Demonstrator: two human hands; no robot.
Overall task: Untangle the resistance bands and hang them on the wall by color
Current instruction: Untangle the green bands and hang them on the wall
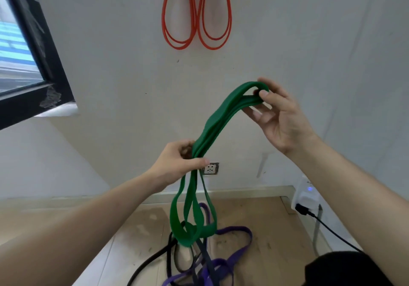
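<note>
So the wall (309, 31) fills most of the view, with the floor (254, 219) below. Red bands (195, 20) are already hanging up top. The green bands (212, 126) dangle over the purple (234, 230) and black bands (155, 257) heaped on the floor. The person's right hand (278, 117) pinches the green top loop, and the left hand (177, 162) grips the bunch lower down, right in front of a socket (210, 169).

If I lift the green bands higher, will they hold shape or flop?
Probably floppy: the green bands sag between the left hand and right hand and dangle in loose loops. Likely light, since a fingertip pinch holds them. Their low ends seem threaded with the black bands, which may drag along.
</note>
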